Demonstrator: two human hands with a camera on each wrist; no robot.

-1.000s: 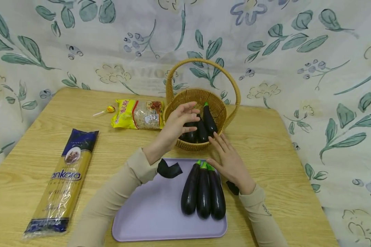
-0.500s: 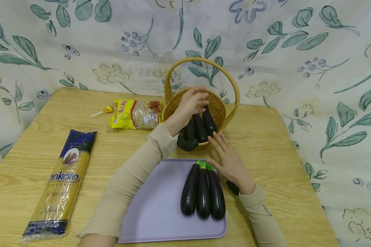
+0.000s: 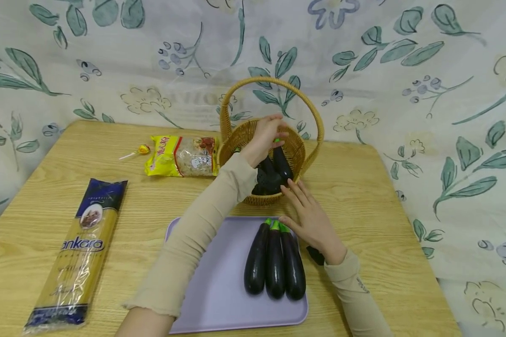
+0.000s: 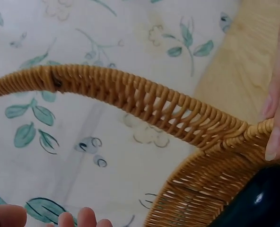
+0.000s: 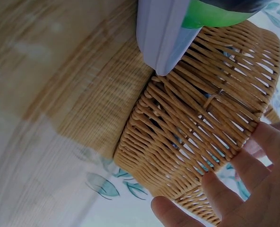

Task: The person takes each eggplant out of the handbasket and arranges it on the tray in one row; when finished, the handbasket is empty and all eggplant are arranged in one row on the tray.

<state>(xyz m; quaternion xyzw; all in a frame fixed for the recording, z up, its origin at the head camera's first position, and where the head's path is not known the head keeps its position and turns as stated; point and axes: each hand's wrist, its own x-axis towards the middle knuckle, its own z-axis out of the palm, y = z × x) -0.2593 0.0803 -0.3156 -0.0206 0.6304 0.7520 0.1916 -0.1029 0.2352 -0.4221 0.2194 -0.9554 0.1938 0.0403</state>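
My left hand (image 3: pixel 266 138) reaches over the wicker basket (image 3: pixel 263 201), its fingers loosely bent above the eggplants (image 3: pixel 282 164) inside. In the left wrist view its fingertips (image 4: pixel 87 217) are apart, with nothing between them, below the basket's handle (image 4: pixel 130 90). The wrist and a black band hide part of the basket's contents. At the basket's front right rim, my right hand (image 3: pixel 314 222) rests with extended fingers touching the wicker, as the right wrist view also shows. Three glossy dark eggplants (image 3: pixel 275 262) with green stems lie side by side on the purple tray (image 3: pixel 219 295).
Left of the basket lies a yellow noodle-type bag (image 3: pixel 185 157), with a lollipop (image 3: pixel 143 149) beside it. A long pack of Ankara spaghetti (image 3: pixel 78 255) lies on the left of the wooden table (image 3: pixel 383 224). Floral cloth (image 3: pixel 152 61) hangs behind.
My left hand has moved forward and right, from the basket's front left to over the eggplants inside. My right hand has stayed at the rim. The view has shifted slightly.
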